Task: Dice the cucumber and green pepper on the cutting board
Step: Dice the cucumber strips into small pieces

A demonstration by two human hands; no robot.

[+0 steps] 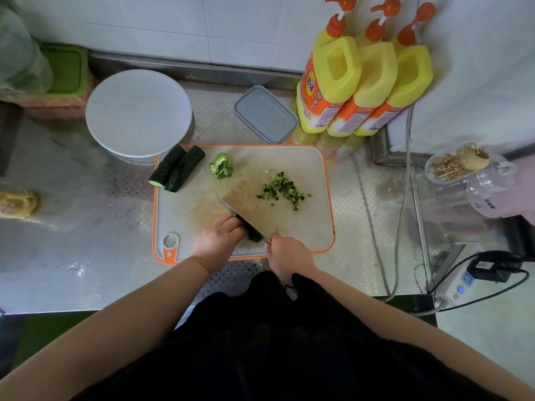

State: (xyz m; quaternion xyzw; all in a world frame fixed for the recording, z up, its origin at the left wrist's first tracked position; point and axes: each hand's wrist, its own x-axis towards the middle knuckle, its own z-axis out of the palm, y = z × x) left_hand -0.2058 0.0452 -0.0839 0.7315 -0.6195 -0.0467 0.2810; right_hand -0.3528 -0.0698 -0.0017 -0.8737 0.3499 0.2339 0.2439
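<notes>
Holding the knife (246,219), the right hand (289,254) grips its handle. The blade slants up and left, right beside the left hand (220,238), whose curled fingers hold down a dark cucumber piece (254,238). Diced bits (282,191) lie farther right on the cutting board (318,227). Two cucumber halves (176,169) and the green pepper (221,166) wait at the far left.

Steel tabletop (72,227): white round lid (138,112), grey box (265,114), three yellow pump bottles (364,85) at wall. Toothpick jar (460,163) right; power strip (460,287) near edge.
</notes>
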